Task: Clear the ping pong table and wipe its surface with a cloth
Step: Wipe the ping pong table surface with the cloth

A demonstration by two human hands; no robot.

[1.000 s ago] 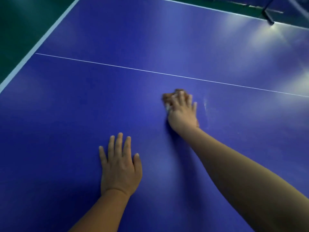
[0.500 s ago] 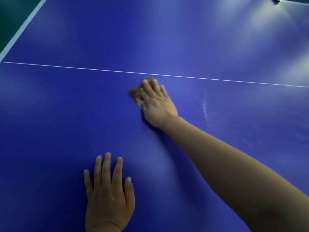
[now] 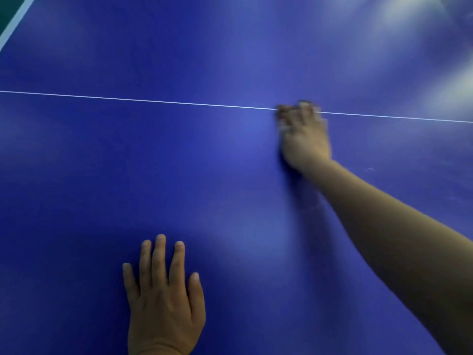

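— What's nearest to us?

— The left hand, low in the frame, a little left of centre. It lies flat on the blue worktop, palm down, fingers straight and slightly spread, holding nothing.

— And the other one?

— The right arm comes in from the lower right corner and stretches up towards the middle right. The right hand is at the end of it, well apart from the left, pressed down on the worktop. It's blurred.

— Where's the cloth?

— Under that right hand. Only small bits of the cloth peek out, a dark and pale smudge by the fingers at the hand's left edge. The fingers look bent over it, pressing it to the surface, but the blur hides exactly how they grip.

— What's beyond?

— A thin white line crosses the worktop from left to right; the right fingertips reach just onto it. Faint pale scuffs show to the right of the forearm. Farther up, soft light patches glare in the upper right, and the white edge stripe cuts the upper left corner, with dark green floor past it.
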